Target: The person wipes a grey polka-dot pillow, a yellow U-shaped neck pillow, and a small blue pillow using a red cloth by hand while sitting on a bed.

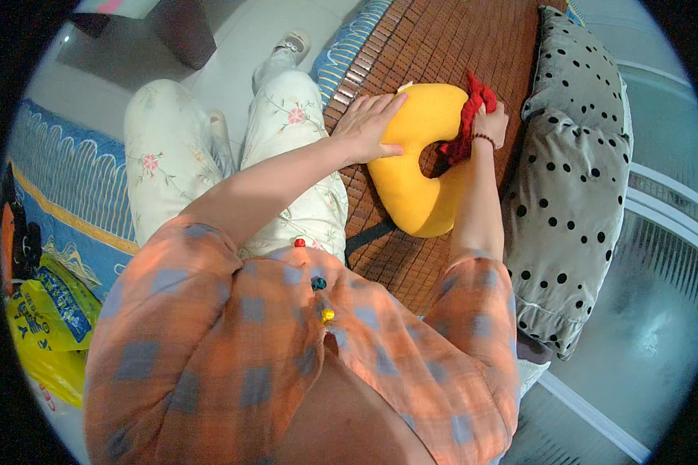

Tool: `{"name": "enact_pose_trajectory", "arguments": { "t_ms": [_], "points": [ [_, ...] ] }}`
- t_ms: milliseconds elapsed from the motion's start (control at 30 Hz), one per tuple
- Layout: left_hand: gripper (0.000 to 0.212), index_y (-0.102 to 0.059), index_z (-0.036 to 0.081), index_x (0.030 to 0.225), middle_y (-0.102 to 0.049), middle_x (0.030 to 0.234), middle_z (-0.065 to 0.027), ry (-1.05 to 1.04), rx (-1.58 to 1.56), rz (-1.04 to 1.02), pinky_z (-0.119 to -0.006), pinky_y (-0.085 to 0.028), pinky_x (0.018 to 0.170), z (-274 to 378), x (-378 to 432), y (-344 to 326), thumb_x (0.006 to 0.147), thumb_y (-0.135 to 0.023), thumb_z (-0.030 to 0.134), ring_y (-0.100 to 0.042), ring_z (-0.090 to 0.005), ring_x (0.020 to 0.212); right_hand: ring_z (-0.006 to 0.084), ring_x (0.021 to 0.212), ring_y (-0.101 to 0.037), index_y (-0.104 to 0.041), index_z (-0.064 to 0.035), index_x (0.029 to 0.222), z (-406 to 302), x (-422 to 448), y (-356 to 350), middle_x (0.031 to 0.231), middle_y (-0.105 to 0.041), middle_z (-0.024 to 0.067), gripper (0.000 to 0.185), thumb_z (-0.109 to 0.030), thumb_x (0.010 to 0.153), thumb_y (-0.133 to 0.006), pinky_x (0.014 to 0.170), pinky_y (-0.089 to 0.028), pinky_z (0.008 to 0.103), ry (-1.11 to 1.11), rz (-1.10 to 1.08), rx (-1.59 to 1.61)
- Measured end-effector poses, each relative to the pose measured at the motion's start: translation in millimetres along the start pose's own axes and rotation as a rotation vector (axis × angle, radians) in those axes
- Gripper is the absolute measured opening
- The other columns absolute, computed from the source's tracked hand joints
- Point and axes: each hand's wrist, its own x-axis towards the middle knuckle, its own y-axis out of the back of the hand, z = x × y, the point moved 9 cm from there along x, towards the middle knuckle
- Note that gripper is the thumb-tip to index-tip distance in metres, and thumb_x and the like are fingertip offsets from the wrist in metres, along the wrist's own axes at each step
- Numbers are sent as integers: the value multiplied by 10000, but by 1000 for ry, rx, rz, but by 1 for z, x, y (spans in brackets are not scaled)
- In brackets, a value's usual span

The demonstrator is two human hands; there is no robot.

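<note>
A yellow U-shaped neck pillow [421,122] lies on a brown woven tile mat [424,35], its gap towards the right. My left hand [369,125] rests on the pillow's left edge with fingers spread, the thumb on the yellow fabric. At the pillow's right side my right hand [490,123], with a dark bead bracelet at the wrist, is closed on a crumpled red cloth [471,110]. Part of the red cloth hangs down into the pillow's gap. My right forearm covers the pillow's lower right end.
Grey cushions with black dots [564,215] stand along the mat's right side, beside ribbed glass panels [669,250]. A blue patterned cover [75,145] lies at the left, with yellow plastic bags [46,349] below it. A dark strap [375,235] crosses the mat near my thigh.
</note>
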Motion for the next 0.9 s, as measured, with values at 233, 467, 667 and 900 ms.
{"name": "enact_pose_trajectory", "arguments": {
  "t_ms": [233, 467, 667, 900],
  "points": [
    [829, -345, 59, 1430, -480, 1359, -147, 72, -48, 57, -463, -295, 1079, -20, 3, -3, 758, -721, 366, -428, -337, 1258, 344, 987, -601, -624, -73, 1065, -107, -157, 35, 1001, -610, 155, 327, -192, 764, -672, 880, -483, 416, 496, -144, 519],
    [803, -405, 91, 1386, -481, 1325, -162, 18, -5, 40, -467, -293, 1072, -5, 0, 3, 738, -739, 430, -415, -339, 1256, 331, 950, -602, -614, -150, 1100, -83, -110, 23, 1012, -602, 105, 410, -152, 700, -703, 774, -520, 445, 452, -49, 117],
    [950, -270, 99, 1478, -436, 1393, -163, 21, 2, 12, -472, -233, 1117, 2, -1, -1, 728, -756, 420, -387, -345, 1291, 359, 940, -651, -624, -192, 1087, 22, -4, -22, 1008, -672, 126, 302, -337, 827, -673, 776, -515, 482, -43, -35, -103],
    [923, -291, 75, 1460, -454, 1373, -171, 44, -22, 49, -463, -239, 1122, -9, 3, 1, 737, -735, 439, -402, -352, 1278, 353, 894, -643, -641, -60, 1056, 13, -29, 0, 1028, -666, 193, 372, -337, 816, -707, 819, -501, 412, -52, -27, 973]
  ]
}}
